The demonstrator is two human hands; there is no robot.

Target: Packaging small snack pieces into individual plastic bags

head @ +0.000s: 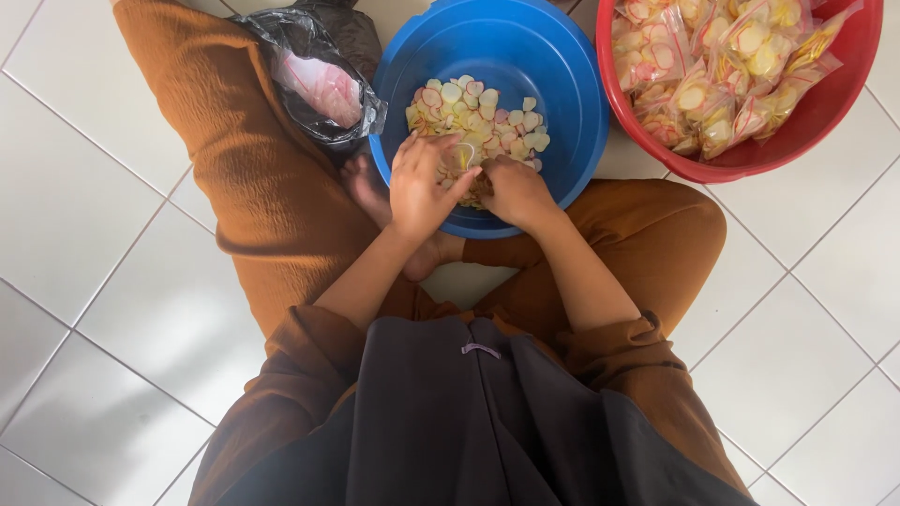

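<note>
I sit cross-legged on white floor tiles with a blue basin point(562, 84) in front of my legs. Inside it lies a heap of thin round chips point(483, 117), pale with pink rims. My left hand point(422, 183) reaches into the near side of the basin, fingers curled over a small clear bag point(466, 159) partly filled with chips. My right hand point(516, 192) is beside it, closed on the same bag's edge. The bag is mostly hidden between the two hands.
A red basin point(825, 103) at the upper right holds several sealed clear bags of chips point(722, 66). A black plastic bag point(323, 75) with clear bags inside rests on my left knee. My bare feet lie under the blue basin.
</note>
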